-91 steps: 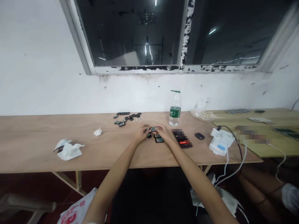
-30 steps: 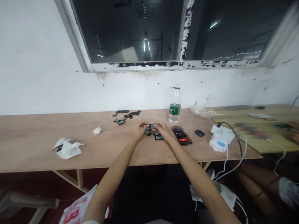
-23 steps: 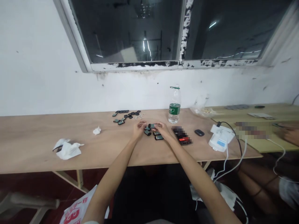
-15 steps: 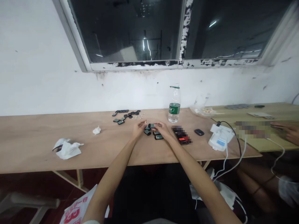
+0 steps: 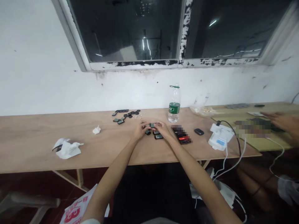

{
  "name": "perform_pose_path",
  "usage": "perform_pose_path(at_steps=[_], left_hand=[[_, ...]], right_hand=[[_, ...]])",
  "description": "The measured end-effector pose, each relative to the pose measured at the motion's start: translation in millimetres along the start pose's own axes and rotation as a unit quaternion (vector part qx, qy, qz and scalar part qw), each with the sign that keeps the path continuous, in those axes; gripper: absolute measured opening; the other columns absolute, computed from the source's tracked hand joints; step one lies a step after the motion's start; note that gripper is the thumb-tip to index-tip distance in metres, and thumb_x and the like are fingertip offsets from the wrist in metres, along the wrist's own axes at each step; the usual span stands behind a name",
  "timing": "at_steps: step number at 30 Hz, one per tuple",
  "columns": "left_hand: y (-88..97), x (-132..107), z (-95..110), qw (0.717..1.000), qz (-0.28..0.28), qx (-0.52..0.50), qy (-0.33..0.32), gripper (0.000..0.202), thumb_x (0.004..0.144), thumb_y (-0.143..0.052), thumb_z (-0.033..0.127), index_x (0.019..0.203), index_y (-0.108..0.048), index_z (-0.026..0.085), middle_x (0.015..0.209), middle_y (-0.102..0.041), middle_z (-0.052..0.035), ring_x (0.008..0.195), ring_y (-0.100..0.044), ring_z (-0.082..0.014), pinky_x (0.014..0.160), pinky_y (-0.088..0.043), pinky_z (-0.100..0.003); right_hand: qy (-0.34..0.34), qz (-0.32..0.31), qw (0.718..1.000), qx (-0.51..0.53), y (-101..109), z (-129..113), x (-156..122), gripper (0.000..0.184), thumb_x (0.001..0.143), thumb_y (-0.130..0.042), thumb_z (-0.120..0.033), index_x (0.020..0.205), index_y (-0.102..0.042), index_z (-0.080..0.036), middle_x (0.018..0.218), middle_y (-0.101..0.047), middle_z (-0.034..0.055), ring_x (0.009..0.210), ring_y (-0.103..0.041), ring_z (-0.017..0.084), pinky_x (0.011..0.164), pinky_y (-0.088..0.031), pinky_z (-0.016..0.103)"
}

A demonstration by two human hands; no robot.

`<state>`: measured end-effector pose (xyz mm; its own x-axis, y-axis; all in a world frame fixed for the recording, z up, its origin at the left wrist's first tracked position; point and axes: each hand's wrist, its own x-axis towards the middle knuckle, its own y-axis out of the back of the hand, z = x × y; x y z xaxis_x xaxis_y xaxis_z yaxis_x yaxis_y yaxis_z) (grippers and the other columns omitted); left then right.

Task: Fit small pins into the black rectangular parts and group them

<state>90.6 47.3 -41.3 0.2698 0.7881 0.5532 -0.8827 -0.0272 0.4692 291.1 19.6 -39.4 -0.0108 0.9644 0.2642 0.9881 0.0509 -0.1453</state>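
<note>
Since half a second ago the left hand (image 5: 139, 130) has come back in from its slight lift and its curled fingers now sit against the left end of the small dark piece (image 5: 152, 125), while a co-worker's hand (image 5: 279, 120) at the far right has slid further across the neighbouring yellow table (image 5: 263, 144). The right hand (image 5: 161, 129) pinches the piece narrowly between thumb and fingertips, just above the wooden table (image 5: 35, 140). Whether the left fingers grip it or only touch it is too small to tell. Three more dark pieces lie on the wood directly under and between the hands: one (image 5: 148, 132) near the left fingers and two (image 5: 158, 136) by the right wrist. A scattered cluster of the same pieces (image 5: 126, 115) lies further back, towards the wall. Right of the hands lie a phone (image 5: 181, 135) with a lit screen, a small dark oval object (image 5: 199, 131) and a white box with cables (image 5: 219, 139). A water bottle (image 5: 174, 105) stands upright behind the phone. Two crumpled tissues (image 5: 66, 148) lie well apart to the left.
</note>
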Motion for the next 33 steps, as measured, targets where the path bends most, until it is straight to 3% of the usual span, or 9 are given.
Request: perform_pose_path(at_steps=[6,12,15,18,23,28,33], left_hand=[[-6.6,1.4,-7.7,0.997,0.001,-0.082,0.005,0.039,0.085,-0.081,0.05,0.11,-0.083,0.02,0.126,-0.073,-0.0143,0.122,-0.065,-0.0312,0.107,-0.051,-0.045],[-10.6,3.9,-21.7,0.967,-0.028,-0.221,0.125,0.072,0.061,-0.096,0.052,0.121,-0.079,0.017,0.12,-0.079,-0.0147,0.111,-0.072,-0.0349,0.104,-0.055,-0.051],[-6.7,5.1,-26.0,0.957,-0.058,-0.24,0.151,0.072,0.054,-0.1,0.048,0.116,-0.081,0.016,0.116,-0.08,-0.0146,0.104,-0.073,-0.0329,0.098,-0.057,-0.047],[-0.9,5.1,-23.9,0.968,-0.094,-0.199,0.12,0.061,0.062,-0.097,0.049,0.11,-0.082,0.016,0.11,-0.08,-0.0143,0.098,-0.072,-0.0306,0.09,-0.057,-0.043],[9.2,3.1,-6.8,0.99,-0.126,-0.061,-0.015,0.052,0.07,-0.094,0.049,0.111,-0.083,0.02,0.106,-0.078,-0.0111,0.096,-0.069,-0.028,0.086,-0.055,-0.039],[22.4,-0.1,5.0,0.989,-0.138,0.044,-0.032,0.044,0.079,-0.087,0.051,0.107,-0.083,0.018,0.093,-0.076,-0.0085,0.081,-0.066,-0.0232,0.076,-0.053,-0.035],[39.8,-13.9,9.5,0.979,-0.177,0.091,-0.044,0.038,0.078,-0.086,0.052,0.1,-0.084,0.021,0.094,-0.078,-0.0092,0.083,-0.069,-0.0254,0.078,-0.055,-0.036]], right_hand=[[-0.008,-0.015,1.0,0.007,-1.9,-2.8,-0.6,0.022,0.081,-0.08,-0.032,0.096,-0.073,-0.017,0.095,-0.08,0.0075,0.071,-0.076,0.018,0.069,-0.063,0.028],[-0.011,-0.028,1.0,0.003,-3.1,-9.2,-5.3,0.021,0.079,-0.083,-0.03,0.094,-0.075,-0.016,0.096,-0.08,0.0073,0.068,-0.074,0.016,0.067,-0.063,0.027],[-0.007,-0.054,0.998,-0.011,-3.4,-10.0,-7.2,0.022,0.079,-0.083,-0.031,0.093,-0.075,-0.016,0.093,-0.079,0.0072,0.066,-0.073,0.016,0.065,-0.062,0.027],[-0.004,-0.06,0.998,-0.031,-3.2,-7.7,-7.1,0.023,0.079,-0.082,-0.032,0.094,-0.075,-0.016,0.088,-0.079,0.0072,0.064,-0.073,0.016,0.061,-0.061,0.026],[0.02,-0.046,0.991,-0.123,-0.1,-3.5,-5.1,0.02,0.08,-0.076,-0.032,0.091,-0.074,-0.016,0.082,-0.078,0.0072,0.065,-0.071,0.018,0.062,-0.058,0.028],[0.107,-0.033,0.967,-0.23,7.5,-5.7,-2.9,0.026,0.092,-0.062,-0.037,0.082,-0.074,-0.017,0.089,-0.08,0.0096,0.084,-0.073,0.025,0.082,-0.058,0.035],[0.124,-0.025,0.947,-0.295,7.0,-2.2,-0.7,0.021,0.094,-0.058,-0.025,0.087,-0.076,-0.018,0.095,-0.08,0.0093,0.09,-0.072,0.024,0.09,-0.056,0.036]])
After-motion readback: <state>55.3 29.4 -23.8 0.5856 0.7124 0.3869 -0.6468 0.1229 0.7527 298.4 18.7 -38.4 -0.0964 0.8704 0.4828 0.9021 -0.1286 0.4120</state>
